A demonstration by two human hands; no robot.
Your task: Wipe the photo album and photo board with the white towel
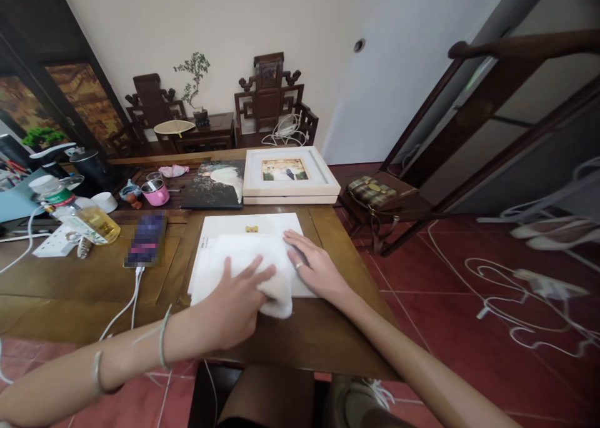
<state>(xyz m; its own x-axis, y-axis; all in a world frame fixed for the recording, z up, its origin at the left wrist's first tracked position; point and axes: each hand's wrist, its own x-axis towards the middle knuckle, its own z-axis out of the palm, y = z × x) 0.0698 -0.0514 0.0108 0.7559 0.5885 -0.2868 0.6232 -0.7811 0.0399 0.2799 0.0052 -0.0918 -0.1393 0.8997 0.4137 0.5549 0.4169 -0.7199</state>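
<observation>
A white fluffy towel (244,259) lies on a white flat board (220,225) on the wooden table (94,290). My left hand (234,303) rests flat on the towel's near part, fingers spread. My right hand (314,268) lies flat at the towel's right edge, fingers stretched out, a ring on one finger. Neither hand grips anything.
A white picture frame (290,177) and a dark photo print (215,184) lie behind the board. A phone (146,239) on a white cable, an oil bottle (91,222), a pink pot (155,194) and cups stand at left. A chair (375,194) and floor cables (515,303) are at right.
</observation>
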